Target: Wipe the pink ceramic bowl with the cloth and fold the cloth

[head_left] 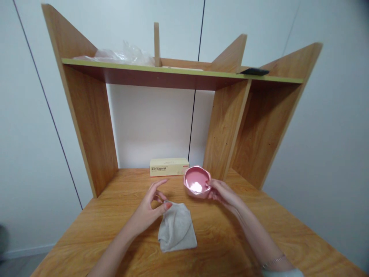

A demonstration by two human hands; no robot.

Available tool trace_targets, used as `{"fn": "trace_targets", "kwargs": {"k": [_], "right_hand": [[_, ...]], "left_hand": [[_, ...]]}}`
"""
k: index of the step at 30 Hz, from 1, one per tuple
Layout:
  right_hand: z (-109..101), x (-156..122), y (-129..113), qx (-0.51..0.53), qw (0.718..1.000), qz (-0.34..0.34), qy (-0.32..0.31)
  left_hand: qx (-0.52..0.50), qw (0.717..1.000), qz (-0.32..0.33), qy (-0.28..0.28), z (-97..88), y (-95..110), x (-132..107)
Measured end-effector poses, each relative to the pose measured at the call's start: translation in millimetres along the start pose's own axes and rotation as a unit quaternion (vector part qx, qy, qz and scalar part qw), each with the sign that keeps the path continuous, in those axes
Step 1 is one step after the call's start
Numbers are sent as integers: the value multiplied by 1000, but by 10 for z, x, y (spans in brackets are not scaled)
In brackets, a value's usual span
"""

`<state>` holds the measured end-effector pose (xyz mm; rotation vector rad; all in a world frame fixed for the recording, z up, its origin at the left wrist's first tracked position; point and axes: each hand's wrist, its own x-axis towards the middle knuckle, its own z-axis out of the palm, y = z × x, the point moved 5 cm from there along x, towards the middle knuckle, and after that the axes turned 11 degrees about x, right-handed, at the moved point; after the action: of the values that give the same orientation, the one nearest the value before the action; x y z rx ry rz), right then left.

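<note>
A pink faceted bowl [196,180], glossy inside, is gripped at its right side by my right hand [220,192]. It is raised over the desk and tilted so that its inside faces me. The right thumb lies over the bowl's rim, and the fingers are partly hidden behind it. To the left, my left hand [154,202] has its thumb and index finger spread apart. Just under that thumb is the upper edge of a crumpled grey cloth [177,229]; whether they touch is hard to tell. The cloth lies on the wooden desk [225,246].
A cream cardboard box [169,168] with printed characters stands at the back of the desk. Wooden side panels [89,127] carry a shelf [173,71] above, holding clear plastic wrapping [127,54] and a flat dark item [255,71].
</note>
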<state>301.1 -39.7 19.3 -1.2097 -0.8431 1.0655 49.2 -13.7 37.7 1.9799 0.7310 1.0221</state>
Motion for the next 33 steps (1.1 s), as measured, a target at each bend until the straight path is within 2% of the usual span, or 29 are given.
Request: {"fn": "trace_targets", "kwargs": {"k": [3, 8, 12, 19, 25, 33], "right_hand": [[-193, 146, 162, 7, 996, 40, 74], [-313, 216, 331, 2, 991, 69, 112], [-320, 243, 426, 5, 990, 86, 114], [-272, 235, 495, -10, 990, 112, 88], [-262, 193, 481, -56, 985, 133, 91], [-278, 205, 517, -143, 977, 125, 98]], "left_hand": [[19, 999, -15, 21, -2, -54, 21], [57, 994, -34, 83, -59, -221, 68], [72, 993, -48, 85, -63, -304, 82], [145, 986, -42, 64, 1, -326, 63], [178, 982, -34, 42, 48, -386, 61], [195, 978, -39, 57, 96, -495, 39]]}}
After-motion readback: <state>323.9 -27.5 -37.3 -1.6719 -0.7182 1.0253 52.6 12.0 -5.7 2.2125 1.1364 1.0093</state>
